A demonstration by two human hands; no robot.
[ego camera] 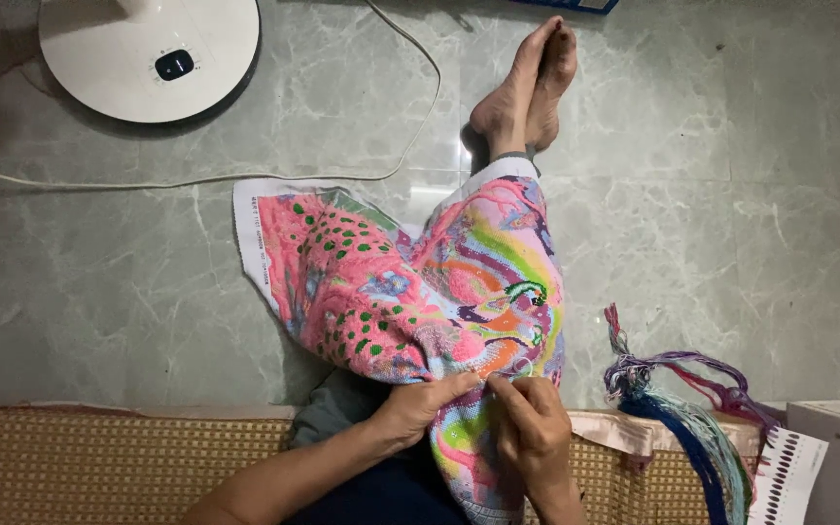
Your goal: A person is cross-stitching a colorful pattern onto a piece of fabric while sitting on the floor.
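Grey marble floor [148,292] below me. My left hand [420,403] pinches the embroidery cloth [391,292] draped over my lap; right hand [532,423] fingers look closed at a stitch. I judge the cloth could slide off.

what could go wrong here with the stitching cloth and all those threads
1. The colourful embroidered cloth drapes over the knee with one end on the marble floor, so it may slide down or pick up dirt.
2. The left hand and right hand pinch the cloth close together; if a needle is there, unseen here, it might prick a fingertip.
3. The loose bundle of coloured threads hangs over the seat edge and could tangle.
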